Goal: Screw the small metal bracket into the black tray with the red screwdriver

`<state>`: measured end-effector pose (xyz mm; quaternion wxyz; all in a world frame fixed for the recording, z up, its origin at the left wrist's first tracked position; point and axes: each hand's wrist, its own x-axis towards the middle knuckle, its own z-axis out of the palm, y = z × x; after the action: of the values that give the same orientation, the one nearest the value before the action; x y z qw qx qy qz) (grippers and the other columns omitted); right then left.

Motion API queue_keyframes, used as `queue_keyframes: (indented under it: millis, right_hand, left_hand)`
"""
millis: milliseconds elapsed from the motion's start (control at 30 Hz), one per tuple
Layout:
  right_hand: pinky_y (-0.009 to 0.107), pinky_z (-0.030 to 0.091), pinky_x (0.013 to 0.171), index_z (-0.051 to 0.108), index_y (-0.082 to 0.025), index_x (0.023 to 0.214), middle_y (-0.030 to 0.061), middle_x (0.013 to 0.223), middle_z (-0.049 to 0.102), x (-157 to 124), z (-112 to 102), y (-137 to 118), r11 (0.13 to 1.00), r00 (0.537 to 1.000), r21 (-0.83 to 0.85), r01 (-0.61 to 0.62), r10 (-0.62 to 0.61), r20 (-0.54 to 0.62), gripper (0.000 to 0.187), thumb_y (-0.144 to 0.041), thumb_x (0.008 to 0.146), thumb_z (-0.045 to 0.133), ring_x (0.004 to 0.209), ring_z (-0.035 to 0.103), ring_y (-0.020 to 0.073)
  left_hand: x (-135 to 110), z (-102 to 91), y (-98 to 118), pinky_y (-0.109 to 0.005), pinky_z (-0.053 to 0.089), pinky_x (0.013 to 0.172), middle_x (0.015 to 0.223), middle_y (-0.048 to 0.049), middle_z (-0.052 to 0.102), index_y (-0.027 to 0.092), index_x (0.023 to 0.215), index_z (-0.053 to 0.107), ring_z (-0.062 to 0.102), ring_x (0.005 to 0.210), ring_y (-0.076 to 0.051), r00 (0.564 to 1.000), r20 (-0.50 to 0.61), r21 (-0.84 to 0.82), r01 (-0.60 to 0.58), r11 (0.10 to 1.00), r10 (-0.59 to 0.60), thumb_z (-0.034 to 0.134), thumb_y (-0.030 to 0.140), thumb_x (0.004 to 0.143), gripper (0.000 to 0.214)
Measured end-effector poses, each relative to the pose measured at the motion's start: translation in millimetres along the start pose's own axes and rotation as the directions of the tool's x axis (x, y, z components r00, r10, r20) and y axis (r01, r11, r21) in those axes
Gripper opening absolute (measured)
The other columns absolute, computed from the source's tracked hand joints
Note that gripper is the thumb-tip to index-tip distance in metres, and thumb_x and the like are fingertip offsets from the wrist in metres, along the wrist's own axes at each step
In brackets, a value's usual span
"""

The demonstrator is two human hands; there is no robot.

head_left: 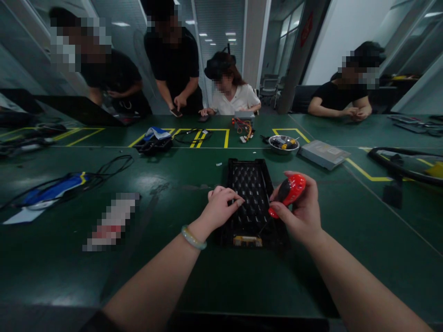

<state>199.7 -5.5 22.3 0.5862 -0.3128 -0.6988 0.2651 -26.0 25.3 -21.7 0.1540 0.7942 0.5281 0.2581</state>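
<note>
A black panel with a diamond-patterned inner face and raised edges lies on the green table in front of me. My right hand grips a red and black screwdriver. Its thin shaft slants down and left toward a small yellowish board at the panel's near end; whether the tip touches a screw is too dark to tell. Over the panel's left edge is my left hand, thumb and forefinger pressed together. Anything between those fingertips is too small to make out.
Beyond the panel stand a metal bowl of small tools, a flat grey metal box and a grey unit with coloured wires. Cables and a blue item lie left. A black looped object lies right. Several people occupy the far side.
</note>
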Motion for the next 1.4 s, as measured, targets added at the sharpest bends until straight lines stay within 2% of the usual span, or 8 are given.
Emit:
queue_keyframes:
  millis: [133, 267, 600, 767, 867, 1033, 1167, 1400]
  right_hand:
    - [0.044, 0.054, 0.074, 0.042, -0.027, 0.131, 0.0034, 0.090, 0.064, -0.6, -0.9, 0.3, 1.000, 1.000, 0.005, -0.025, 0.025, 0.007, 0.054, -0.034, 0.083, 0.066, 0.078, 0.063, 0.0210]
    - [0.044, 0.054, 0.072, 0.044, -0.026, 0.133, 0.0051, 0.091, 0.064, -2.0, -1.9, 1.1, 1.000, 1.000, 0.022, -0.003, 0.003, -0.006, 0.049, -0.039, 0.087, 0.058, 0.078, 0.063, 0.0221]
    - [0.045, 0.057, 0.071, 0.042, -0.024, 0.139, 0.0106, 0.107, 0.063, -6.2, -7.0, 2.9, 0.997, 0.999, -0.079, 0.003, 0.000, 0.039, 0.066, -0.027, 0.079, 0.068, 0.087, 0.064, 0.0263]
    - [0.043, 0.057, 0.070, 0.039, -0.024, 0.142, 0.0090, 0.104, 0.065, -4.8, -7.1, 0.8, 0.994, 0.999, -0.109, 0.002, 0.004, 0.049, 0.070, -0.027, 0.079, 0.068, 0.082, 0.063, 0.0238]
    - [0.044, 0.057, 0.075, 0.038, -0.024, 0.144, 0.0091, 0.106, 0.064, -4.6, -5.1, -0.4, 0.995, 0.999, -0.103, -0.007, 0.011, 0.039, 0.070, -0.026, 0.081, 0.068, 0.083, 0.063, 0.0227]
    - [0.048, 0.057, 0.083, 0.040, -0.025, 0.142, 0.0105, 0.112, 0.063, -4.9, -1.6, 1.0, 0.997, 1.000, -0.078, -0.027, 0.028, 0.007, 0.068, -0.030, 0.081, 0.069, 0.096, 0.063, 0.0262]
    - [0.046, 0.060, 0.077, 0.041, -0.027, 0.139, 0.0096, 0.113, 0.062, -3.8, 0.6, 1.4, 0.997, 1.000, -0.066, -0.026, 0.025, -0.015, 0.066, -0.031, 0.080, 0.070, 0.087, 0.064, 0.0235]
    - [0.040, 0.058, 0.064, 0.043, -0.029, 0.138, 0.0047, 0.094, 0.061, -1.1, 3.2, -0.5, 0.998, 0.999, -0.053, -0.023, 0.020, -0.049, 0.062, -0.030, 0.081, 0.069, 0.075, 0.062, 0.0204]
  left_hand:
    - [-0.1, -0.3, 0.5, -0.043, 0.030, 0.090, 0.104, 0.0014, 0.069, 0.031, 0.094, 0.072, 0.048, 0.106, -0.023, 1.000, -0.001, -0.014, 0.010, 1.000, -0.010, 0.054, 0.048, 0.094, 0.025]
    - [-0.4, -0.9, 0.8, -0.044, 0.030, 0.091, 0.104, 0.0005, 0.070, 0.030, 0.094, 0.072, 0.048, 0.106, -0.024, 1.000, -0.004, -0.024, 0.012, 1.000, -0.012, 0.052, 0.050, 0.094, 0.028]
    - [-0.6, 0.6, -0.6, -0.043, 0.030, 0.090, 0.104, 0.0007, 0.069, 0.031, 0.094, 0.073, 0.048, 0.105, -0.024, 1.000, 0.004, -0.045, 0.014, 0.999, -0.014, 0.051, 0.049, 0.094, 0.028]
    - [-0.2, 1.4, -2.4, -0.042, 0.030, 0.090, 0.104, 0.0018, 0.069, 0.032, 0.095, 0.073, 0.048, 0.106, -0.023, 1.000, 0.001, -0.044, 0.013, 0.999, -0.013, 0.051, 0.050, 0.094, 0.028]
    - [-0.3, 1.1, -1.4, -0.043, 0.030, 0.091, 0.104, 0.0020, 0.070, 0.032, 0.095, 0.073, 0.048, 0.106, -0.023, 1.000, 0.004, -0.039, 0.017, 0.999, -0.017, 0.053, 0.049, 0.094, 0.026]
    - [-0.3, 1.3, 0.3, -0.044, 0.029, 0.094, 0.105, 0.0008, 0.070, 0.031, 0.094, 0.073, 0.048, 0.107, -0.024, 1.000, 0.002, -0.041, 0.024, 0.999, -0.024, 0.054, 0.049, 0.093, 0.027]
    - [0.2, 1.3, -1.6, -0.044, 0.029, 0.092, 0.105, 0.0016, 0.070, 0.032, 0.094, 0.073, 0.048, 0.107, -0.024, 1.000, 0.001, -0.042, 0.010, 0.999, -0.010, 0.054, 0.050, 0.093, 0.026]
    - [1.1, 1.9, -3.4, -0.044, 0.030, 0.091, 0.106, 0.0001, 0.069, 0.032, 0.095, 0.073, 0.047, 0.107, -0.025, 1.000, 0.004, -0.035, 0.008, 0.999, -0.008, 0.052, 0.050, 0.094, 0.028]
